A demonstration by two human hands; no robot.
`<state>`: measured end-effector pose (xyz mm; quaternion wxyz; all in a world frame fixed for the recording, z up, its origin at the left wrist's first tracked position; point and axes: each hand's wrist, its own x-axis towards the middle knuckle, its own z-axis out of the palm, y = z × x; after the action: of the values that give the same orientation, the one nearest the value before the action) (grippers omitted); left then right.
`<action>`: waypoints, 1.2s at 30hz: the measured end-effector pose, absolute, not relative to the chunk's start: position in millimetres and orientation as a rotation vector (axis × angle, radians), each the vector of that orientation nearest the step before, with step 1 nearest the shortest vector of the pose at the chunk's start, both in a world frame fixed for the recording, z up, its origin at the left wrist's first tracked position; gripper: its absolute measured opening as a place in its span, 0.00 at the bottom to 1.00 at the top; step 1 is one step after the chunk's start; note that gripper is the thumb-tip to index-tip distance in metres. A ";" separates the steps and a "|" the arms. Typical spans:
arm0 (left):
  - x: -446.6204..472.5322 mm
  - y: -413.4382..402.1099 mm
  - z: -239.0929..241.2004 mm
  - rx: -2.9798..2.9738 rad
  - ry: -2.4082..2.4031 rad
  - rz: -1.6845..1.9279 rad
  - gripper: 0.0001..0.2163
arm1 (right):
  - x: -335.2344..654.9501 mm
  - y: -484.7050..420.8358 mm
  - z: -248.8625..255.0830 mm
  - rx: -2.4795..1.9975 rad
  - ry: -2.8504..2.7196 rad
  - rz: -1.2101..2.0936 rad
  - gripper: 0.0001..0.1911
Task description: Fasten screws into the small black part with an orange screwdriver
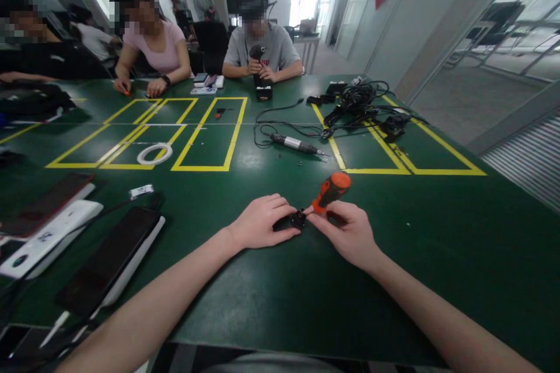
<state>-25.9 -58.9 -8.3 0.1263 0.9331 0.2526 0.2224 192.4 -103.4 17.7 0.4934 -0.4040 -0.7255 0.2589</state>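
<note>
A small black round part lies on the green table between my two hands. My left hand pinches it from the left, thumb and fingers closed round it. My right hand grips a screwdriver with an orange and black handle. The handle tilts up and away to the right, and the tip points down at the black part. Both forearms reach in from the lower edge of the view.
An electric screwdriver and a tangle of black cables lie beyond my hands. Phones and white cases sit at the left. A white tape ring rests inside yellow floor-tape boxes. Several people sit across the table.
</note>
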 end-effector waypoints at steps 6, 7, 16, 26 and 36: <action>-25.8 -58.6 -8.6 2.726 0.756 0.641 0.16 | 191.4 -106.2 15.8 -1.002 -1.706 0.653 0.16; -26.0 -58.3 -8.1 2.741 0.754 0.630 0.17 | 191.7 -105.9 15.7 -1.000 -1.715 0.657 0.16; -26.8 -54.8 -2.5 2.873 0.772 0.505 0.19 | 190.2 -100.5 11.9 -0.856 -1.777 0.580 0.11; -14.8 -57.4 -7.5 2.587 0.947 0.655 0.19 | 189.9 -99.3 9.7 -0.865 -1.681 0.541 0.03; -15.1 -59.7 -4.1 2.498 0.741 0.623 0.13 | 189.6 -98.4 9.1 -0.846 -1.613 0.789 0.02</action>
<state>-15.1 -59.7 -4.1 0.2294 0.9076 0.2691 0.2263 189.6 -98.4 9.1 0.5466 -0.3568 -0.6805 0.3330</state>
